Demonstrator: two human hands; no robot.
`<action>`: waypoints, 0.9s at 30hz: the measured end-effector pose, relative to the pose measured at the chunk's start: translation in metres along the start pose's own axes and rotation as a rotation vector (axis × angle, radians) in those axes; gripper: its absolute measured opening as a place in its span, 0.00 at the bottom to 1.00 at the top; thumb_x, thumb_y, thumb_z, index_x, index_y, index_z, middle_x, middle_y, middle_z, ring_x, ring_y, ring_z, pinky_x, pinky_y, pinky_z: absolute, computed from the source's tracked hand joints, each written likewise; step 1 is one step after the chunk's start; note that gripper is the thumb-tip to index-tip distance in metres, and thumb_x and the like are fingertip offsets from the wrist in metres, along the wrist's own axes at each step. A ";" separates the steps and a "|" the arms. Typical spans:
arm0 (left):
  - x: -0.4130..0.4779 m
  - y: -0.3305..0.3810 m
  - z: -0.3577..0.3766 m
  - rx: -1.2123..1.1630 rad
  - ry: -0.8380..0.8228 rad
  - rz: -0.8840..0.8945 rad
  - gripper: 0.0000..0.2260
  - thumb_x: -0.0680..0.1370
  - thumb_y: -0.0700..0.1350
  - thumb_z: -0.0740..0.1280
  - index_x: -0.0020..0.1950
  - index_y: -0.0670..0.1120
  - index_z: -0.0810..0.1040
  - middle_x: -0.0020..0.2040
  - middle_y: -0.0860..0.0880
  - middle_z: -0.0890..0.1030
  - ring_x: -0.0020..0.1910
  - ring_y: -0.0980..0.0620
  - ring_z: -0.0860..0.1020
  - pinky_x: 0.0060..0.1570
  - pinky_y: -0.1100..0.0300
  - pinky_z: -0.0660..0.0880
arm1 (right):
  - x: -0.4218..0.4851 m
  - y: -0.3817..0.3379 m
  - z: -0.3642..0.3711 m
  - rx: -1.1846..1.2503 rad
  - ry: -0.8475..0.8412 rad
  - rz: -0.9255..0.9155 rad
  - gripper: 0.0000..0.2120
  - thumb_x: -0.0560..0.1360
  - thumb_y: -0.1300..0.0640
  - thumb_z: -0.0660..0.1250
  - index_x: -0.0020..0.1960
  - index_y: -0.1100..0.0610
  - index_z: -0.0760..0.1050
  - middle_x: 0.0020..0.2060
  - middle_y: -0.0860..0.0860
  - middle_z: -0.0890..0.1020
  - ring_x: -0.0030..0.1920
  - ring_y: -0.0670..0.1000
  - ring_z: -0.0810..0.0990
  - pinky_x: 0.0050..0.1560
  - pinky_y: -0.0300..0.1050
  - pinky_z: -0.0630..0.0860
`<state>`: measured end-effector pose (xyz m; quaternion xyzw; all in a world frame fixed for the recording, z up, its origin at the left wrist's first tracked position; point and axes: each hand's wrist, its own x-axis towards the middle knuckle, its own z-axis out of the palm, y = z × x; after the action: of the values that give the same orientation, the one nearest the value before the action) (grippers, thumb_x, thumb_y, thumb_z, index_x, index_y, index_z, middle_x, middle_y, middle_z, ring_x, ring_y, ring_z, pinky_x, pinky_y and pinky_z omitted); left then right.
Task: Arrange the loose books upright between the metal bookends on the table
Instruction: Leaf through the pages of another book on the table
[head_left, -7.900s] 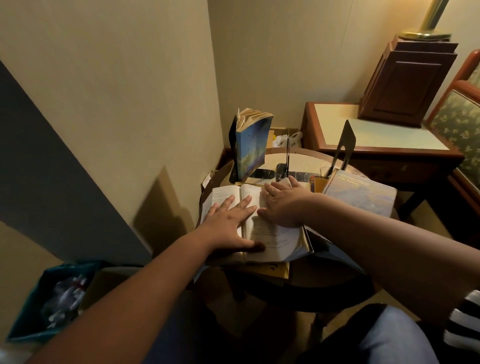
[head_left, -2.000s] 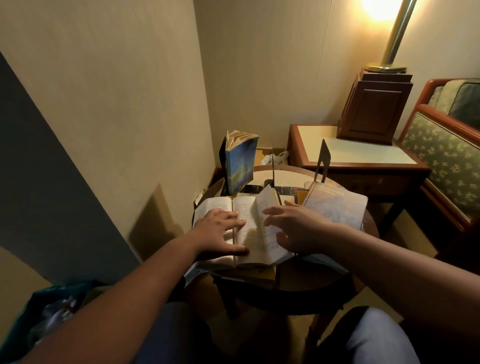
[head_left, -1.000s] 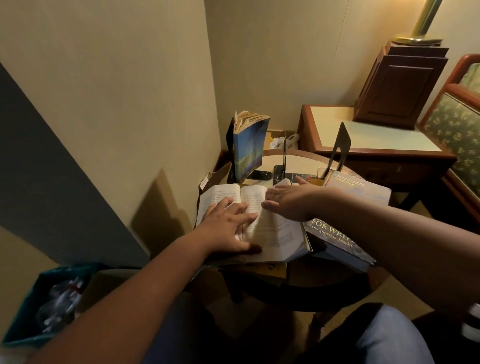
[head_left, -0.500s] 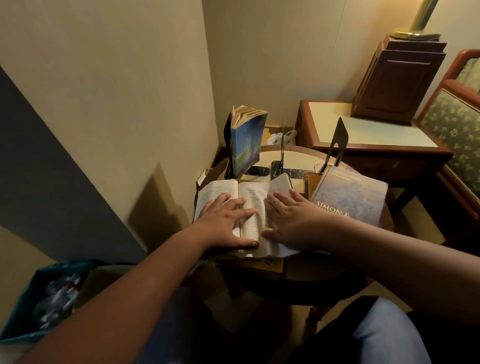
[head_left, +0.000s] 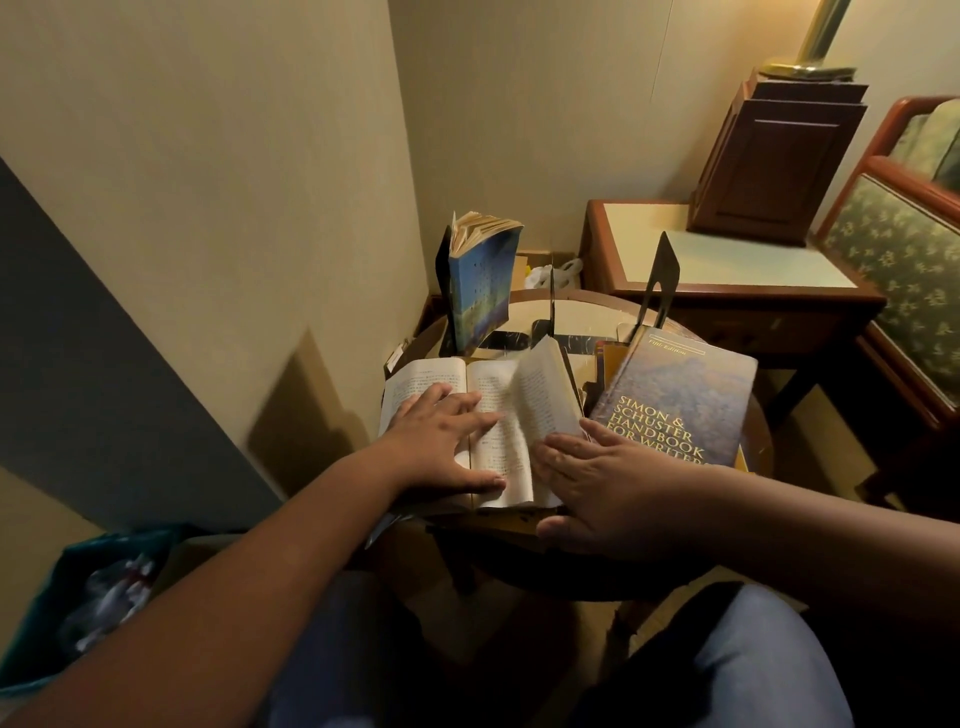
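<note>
Here, an open book (head_left: 431, 371) lies flat at the near edge of the round bench (head_left: 587, 317). The left hand (head_left: 441, 441) presses its left page, fingers straight and spread. The right hand (head_left: 597, 483), fingers loosely extended, tips a sheaf of pages up. To do this well, fold the leaves fully shut before lifting, then stand the book beside the blue paperback (head_left: 480, 291), which is upright against a metal bookend (head_left: 443, 273). A teal bin (head_left: 78, 566) on the floor holds crumpled pale waste.
</note>
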<state>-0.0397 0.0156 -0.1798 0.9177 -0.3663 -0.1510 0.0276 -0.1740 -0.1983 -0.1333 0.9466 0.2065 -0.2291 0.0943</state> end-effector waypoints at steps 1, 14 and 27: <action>0.000 0.000 0.000 0.000 -0.002 -0.001 0.41 0.69 0.76 0.61 0.78 0.65 0.51 0.81 0.56 0.50 0.79 0.46 0.43 0.75 0.37 0.44 | 0.004 0.003 -0.003 0.002 -0.017 0.009 0.47 0.71 0.26 0.32 0.81 0.54 0.40 0.81 0.52 0.45 0.79 0.50 0.39 0.77 0.56 0.34; -0.002 -0.001 0.004 -0.041 0.018 -0.006 0.42 0.67 0.77 0.58 0.78 0.65 0.51 0.81 0.56 0.50 0.79 0.47 0.43 0.75 0.38 0.42 | 0.076 0.047 -0.029 0.086 0.019 0.191 0.39 0.79 0.31 0.47 0.81 0.52 0.42 0.81 0.50 0.44 0.80 0.50 0.40 0.77 0.61 0.38; -0.017 -0.010 0.009 -0.282 0.136 -0.062 0.43 0.66 0.77 0.58 0.78 0.64 0.55 0.81 0.55 0.48 0.79 0.47 0.47 0.75 0.40 0.48 | 0.054 0.064 -0.005 0.146 0.096 0.176 0.44 0.74 0.27 0.42 0.81 0.50 0.37 0.80 0.48 0.38 0.78 0.48 0.36 0.78 0.57 0.36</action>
<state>-0.0473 0.0352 -0.1859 0.9238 -0.3100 -0.1391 0.1763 -0.1005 -0.2360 -0.1489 0.9752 0.1098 -0.1891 0.0346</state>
